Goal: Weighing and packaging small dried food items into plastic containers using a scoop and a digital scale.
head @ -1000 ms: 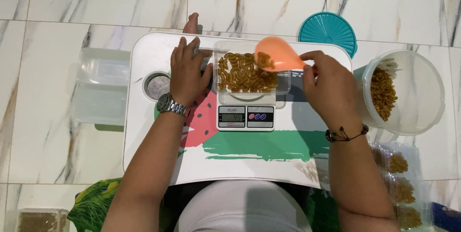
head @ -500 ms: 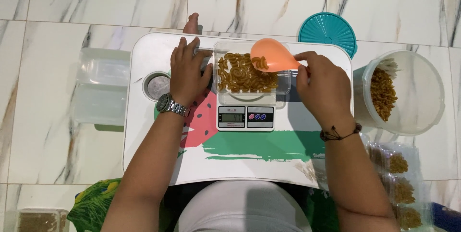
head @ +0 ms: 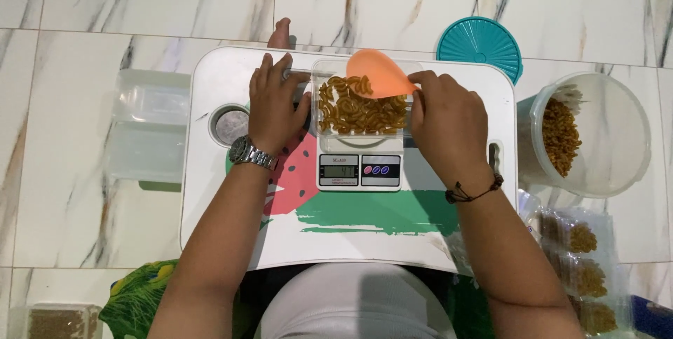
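Observation:
A clear rectangular container (head: 361,132) holding brown spiral snacks (head: 359,111) stands on a small white digital scale (head: 359,169) on a white lap table (head: 224,199). My left hand (head: 275,109), with a metal watch at the wrist, rests on the container's left side. My right hand (head: 449,125) holds an orange scoop (head: 378,76) by its handle, tipped over the container's far right part, with a few snacks at its lip.
A large clear tub (head: 596,136) partly filled with the same snacks stands to the right, with its teal lid (head: 480,44) behind. Filled clear packs (head: 578,269) lie lower right. Empty clear containers (head: 144,129) are stacked left of the table on the marble floor.
The orange scoop has moved left and slightly away from me over the container, my right hand following. My left hand has stayed on the container's side.

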